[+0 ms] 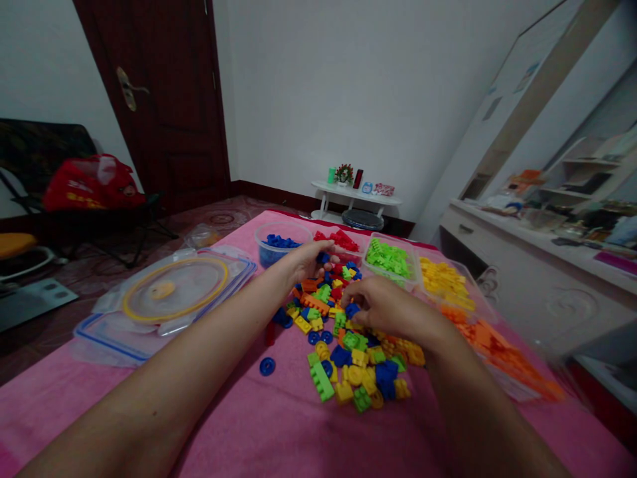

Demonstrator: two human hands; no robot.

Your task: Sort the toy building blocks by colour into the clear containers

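Note:
A pile of mixed coloured plastic building blocks (348, 352) lies on the pink cloth (279, 425). My left hand (309, 260) reaches over the far side of the pile, its fingers curled around a blue block near the round tub of blue pieces (281, 242). My right hand (383, 309) rests on the middle of the pile and pinches a blue block between its fingertips. Behind the pile stand sorted containers: red blocks (341, 240), green blocks (391, 257), yellow blocks (442, 279) and orange blocks (497, 345).
Stacked clear lids (169, 299) lie at the left of the cloth. A loose blue wheel (267, 366) sits near the front. A dark door (164, 99), a chair with a red bag (92, 182), a small white table (354, 194) and a white dresser (542, 272) surround the spot.

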